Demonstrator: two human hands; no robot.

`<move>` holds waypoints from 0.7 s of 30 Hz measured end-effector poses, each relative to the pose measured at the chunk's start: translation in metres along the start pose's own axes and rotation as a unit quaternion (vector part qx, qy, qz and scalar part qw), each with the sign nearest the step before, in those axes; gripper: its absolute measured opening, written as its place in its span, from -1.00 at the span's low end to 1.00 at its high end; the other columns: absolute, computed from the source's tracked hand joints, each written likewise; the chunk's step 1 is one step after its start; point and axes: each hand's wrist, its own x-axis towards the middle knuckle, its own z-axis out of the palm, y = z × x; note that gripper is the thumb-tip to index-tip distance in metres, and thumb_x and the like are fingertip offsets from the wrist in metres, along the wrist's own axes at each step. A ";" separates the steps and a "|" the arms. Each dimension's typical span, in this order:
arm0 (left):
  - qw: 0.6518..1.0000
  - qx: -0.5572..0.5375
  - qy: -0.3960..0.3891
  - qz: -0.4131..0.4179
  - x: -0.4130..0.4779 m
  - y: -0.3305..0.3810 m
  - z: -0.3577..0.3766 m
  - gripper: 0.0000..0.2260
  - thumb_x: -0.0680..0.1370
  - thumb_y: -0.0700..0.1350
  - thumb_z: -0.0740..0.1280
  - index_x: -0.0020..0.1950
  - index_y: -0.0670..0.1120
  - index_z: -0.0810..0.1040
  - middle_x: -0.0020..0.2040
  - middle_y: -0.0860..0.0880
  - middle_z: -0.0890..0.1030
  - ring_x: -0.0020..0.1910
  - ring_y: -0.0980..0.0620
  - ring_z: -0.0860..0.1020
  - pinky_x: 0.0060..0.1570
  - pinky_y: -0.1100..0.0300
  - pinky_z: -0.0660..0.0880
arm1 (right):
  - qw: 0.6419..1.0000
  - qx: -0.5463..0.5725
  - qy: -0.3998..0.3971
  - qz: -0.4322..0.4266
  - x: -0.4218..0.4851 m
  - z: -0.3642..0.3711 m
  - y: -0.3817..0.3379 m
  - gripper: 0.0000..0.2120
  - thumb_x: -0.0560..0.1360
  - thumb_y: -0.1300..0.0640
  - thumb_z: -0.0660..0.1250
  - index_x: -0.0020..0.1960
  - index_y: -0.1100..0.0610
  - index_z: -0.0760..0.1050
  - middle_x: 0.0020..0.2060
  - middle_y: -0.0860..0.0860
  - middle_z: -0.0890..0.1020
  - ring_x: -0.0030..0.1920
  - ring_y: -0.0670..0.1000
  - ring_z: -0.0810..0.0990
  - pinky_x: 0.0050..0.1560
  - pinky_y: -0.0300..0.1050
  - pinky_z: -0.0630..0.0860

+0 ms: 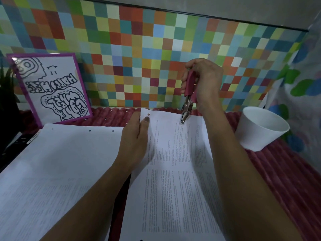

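Note:
A printed paper sheet (175, 173) lies lengthwise in front of me, its far end lifted slightly. My left hand (135, 138) pinches its far left edge, thumb on top near a punched hole. My right hand (205, 84) grips a pink-handled single hole punch (188, 96) held upright, and its metal jaws sit over the sheet's far edge. A second sheet (52, 171) with three punched holes along its far edge lies to the left.
A white cup (260, 129) stands at the right on the red ribbed cloth (286, 180). A purple-framed drawing (50, 87) leans against the multicoloured checked wall. Small paper dots are scattered on the cloth near the wall. A patterned curtain hangs at the far right.

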 end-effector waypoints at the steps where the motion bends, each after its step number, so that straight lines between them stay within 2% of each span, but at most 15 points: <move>1: 1.000 0.002 -0.002 -0.001 0.000 -0.001 0.000 -0.78 0.66 -0.05 0.10 0.16 -0.13 0.45 -0.04 0.06 0.53 -0.08 0.12 0.49 -0.03 0.31 0.41 | 1.000 0.001 0.000 -0.009 -0.001 0.000 0.001 -0.82 0.39 0.30 0.12 -0.24 0.29 0.49 -0.53 0.14 0.49 -0.61 0.07 0.40 -0.54 -0.10 0.37; 4: 1.000 0.001 -0.009 -0.007 -0.001 -0.004 0.001 -0.81 0.66 -0.05 0.10 0.12 -0.10 0.45 -0.07 0.09 0.55 -0.09 0.13 0.53 -0.06 0.30 0.42 | 1.000 0.004 0.006 -0.012 -0.003 0.002 0.005 -0.85 0.32 0.24 0.15 -0.32 0.27 0.46 -0.58 0.11 0.47 -0.64 0.06 0.36 -0.56 -0.15 0.33; 6: 1.000 0.019 -0.003 -0.013 -0.003 0.001 0.000 -0.81 0.66 -0.07 0.11 0.17 -0.09 0.45 -0.05 0.13 0.55 -0.08 0.17 0.53 -0.08 0.43 0.42 | 1.000 0.002 -0.003 -0.013 -0.004 0.004 0.006 -0.86 0.32 0.24 0.15 -0.33 0.27 0.45 -0.58 0.11 0.47 -0.64 0.06 0.35 -0.57 -0.16 0.33; 7: 0.999 0.042 0.014 0.003 -0.004 0.006 -0.001 -0.81 0.65 -0.11 0.13 0.22 -0.08 0.43 0.00 0.16 0.54 -0.06 0.19 0.52 -0.05 0.51 0.40 | 1.000 0.001 -0.010 -0.015 -0.004 0.004 0.006 -0.86 0.32 0.25 0.15 -0.32 0.27 0.45 -0.57 0.12 0.47 -0.64 0.06 0.35 -0.57 -0.16 0.34; 8: 0.995 0.074 0.041 0.047 -0.004 0.013 -0.002 -0.77 0.63 -0.17 0.16 0.28 -0.08 0.42 0.07 0.15 0.53 0.03 0.20 0.50 0.06 0.53 0.37 | 1.000 0.002 -0.016 -0.017 -0.004 0.005 0.007 -0.85 0.33 0.25 0.15 -0.31 0.28 0.46 -0.57 0.12 0.47 -0.63 0.06 0.35 -0.58 -0.17 0.34; 9: 0.986 0.109 0.065 0.110 -0.004 0.020 -0.003 -0.70 0.61 -0.22 0.21 0.34 -0.10 0.40 0.17 0.10 0.52 0.15 0.17 0.47 0.22 0.41 0.34 | 1.000 0.004 -0.021 -0.018 -0.004 0.006 0.007 -0.85 0.33 0.26 0.15 -0.31 0.28 0.46 -0.57 0.13 0.47 -0.63 0.06 0.34 -0.58 -0.18 0.34; 10: 0.970 0.151 0.073 0.178 -0.002 0.027 -0.002 -0.64 0.58 -0.25 0.24 0.38 -0.11 0.38 0.25 0.02 0.51 0.26 0.08 0.44 0.35 0.20 0.30 | 1.000 0.007 -0.024 -0.017 -0.003 0.007 0.007 -0.86 0.32 0.26 0.15 -0.32 0.27 0.45 -0.57 0.13 0.47 -0.63 0.06 0.34 -0.58 -0.19 0.33; 12: 0.930 0.273 0.017 0.248 0.005 0.039 0.002 -0.63 0.58 -0.18 0.25 0.39 -0.07 0.37 0.28 -0.04 0.52 0.35 -0.01 0.41 0.47 -0.13 0.11 | 0.999 0.007 -0.029 -0.019 -0.002 0.009 0.008 -0.86 0.32 0.25 0.16 -0.34 0.28 0.45 -0.58 0.14 0.47 -0.62 0.07 0.34 -0.56 -0.19 0.34; 14: 0.896 0.378 -0.087 0.216 0.012 0.049 0.009 -0.72 0.61 -0.04 0.19 0.33 0.02 0.41 0.21 0.03 0.57 0.28 0.02 0.48 0.48 -0.22 -0.10 | 0.999 0.006 -0.035 -0.021 -0.001 0.009 0.009 -0.85 0.33 0.24 0.16 -0.33 0.28 0.46 -0.57 0.15 0.47 -0.62 0.07 0.34 -0.56 -0.17 0.34; 15: 0.888 0.399 -0.121 0.195 0.015 0.051 0.011 -0.75 0.62 0.00 0.16 0.27 0.05 0.44 0.15 0.06 0.60 0.22 0.03 0.52 0.48 -0.22 -0.13 | 0.999 0.008 -0.036 -0.019 -0.001 0.009 0.008 -0.85 0.33 0.24 0.16 -0.32 0.29 0.46 -0.56 0.16 0.47 -0.62 0.07 0.34 -0.56 -0.17 0.34; 17: 0.889 0.395 -0.139 0.188 0.019 0.049 0.014 -0.81 0.61 0.02 0.16 0.16 0.06 0.49 0.03 0.08 0.63 0.11 0.04 0.56 0.47 -0.17 -0.03 | 0.999 0.012 -0.035 -0.011 -0.001 0.007 0.007 -0.85 0.32 0.23 0.17 -0.30 0.29 0.46 -0.56 0.16 0.47 -0.61 0.07 0.36 -0.57 -0.17 0.35; 21: 0.906 0.346 -0.098 0.222 0.021 0.034 0.019 -0.89 0.59 0.01 0.22 0.00 0.04 0.52 -0.11 0.11 0.61 -0.04 0.05 0.56 0.30 -0.08 0.20 | 0.998 0.001 -0.055 0.019 -0.001 0.003 0.005 -0.85 0.32 0.20 0.18 -0.27 0.23 0.50 -0.50 0.17 0.51 -0.56 0.09 0.42 -0.50 -0.14 0.41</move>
